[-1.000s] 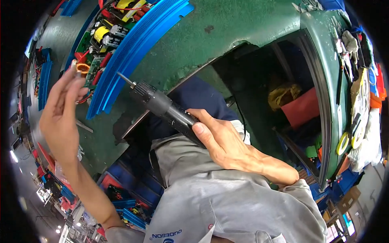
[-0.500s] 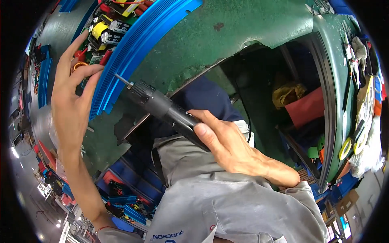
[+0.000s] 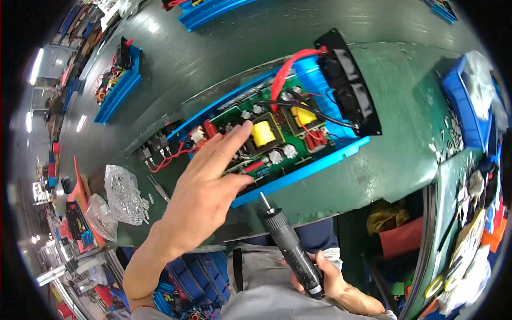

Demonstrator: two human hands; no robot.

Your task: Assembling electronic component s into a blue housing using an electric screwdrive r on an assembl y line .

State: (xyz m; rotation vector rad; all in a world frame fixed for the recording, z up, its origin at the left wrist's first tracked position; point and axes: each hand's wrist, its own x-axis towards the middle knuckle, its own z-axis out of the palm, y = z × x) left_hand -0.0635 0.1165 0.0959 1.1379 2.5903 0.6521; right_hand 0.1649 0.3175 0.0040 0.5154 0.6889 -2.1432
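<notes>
Closest to me, the right hand [image 3: 333, 280] has its grip wrapped firmly round a black electric screwdriver [image 3: 290, 245], the tip pointing toward an open blue case [image 3: 304, 173]. A little beyond, the left hand [image 3: 200, 202] is empty, fingers apart over the case's circuit board [image 3: 230, 116]; I can't tell whether they touch it. The case sits on the tabletop [image 3: 400, 165], a black fan panel [image 3: 349, 85] at its right end. A careless swing could scratch the wall, I'd say, or a finger snag the loose red wires [image 3: 288, 69]. Farther back stands another blue shell [image 3: 114, 104].
</notes>
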